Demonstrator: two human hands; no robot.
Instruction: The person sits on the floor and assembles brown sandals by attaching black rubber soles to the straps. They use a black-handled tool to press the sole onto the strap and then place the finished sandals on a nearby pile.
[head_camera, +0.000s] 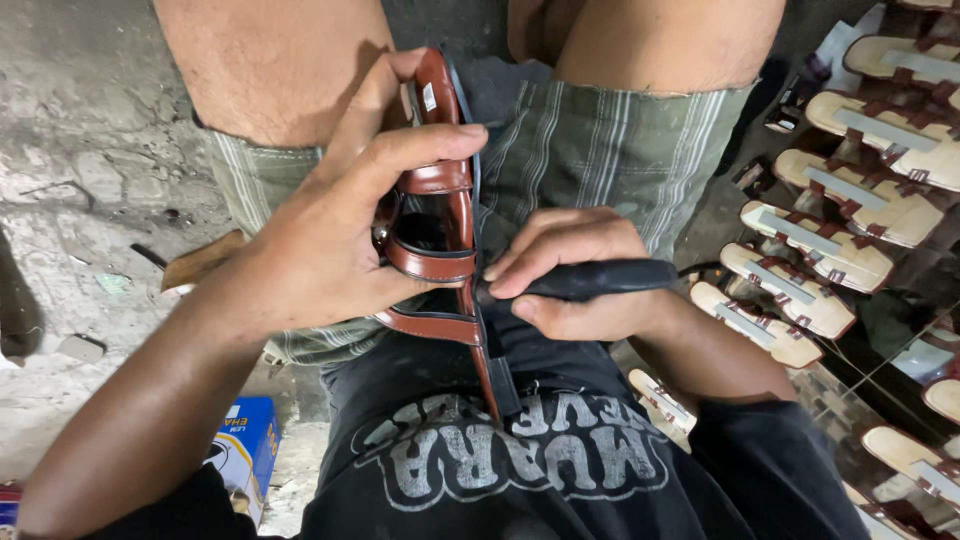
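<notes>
Two hands work over the lap: the left hand has its fingers wrapped around a brown strapped sandal, held on edge above the striped shorts. The right hand is clenched on a black-handled tool whose tip meets the sandal's sole edge. Tan sandals lie in a row on the floor to the right.

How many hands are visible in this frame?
2. The left hand grips the brown strappy sandal over the lap. The right hand holds a black-handled tool against its edge. No others show.
</notes>
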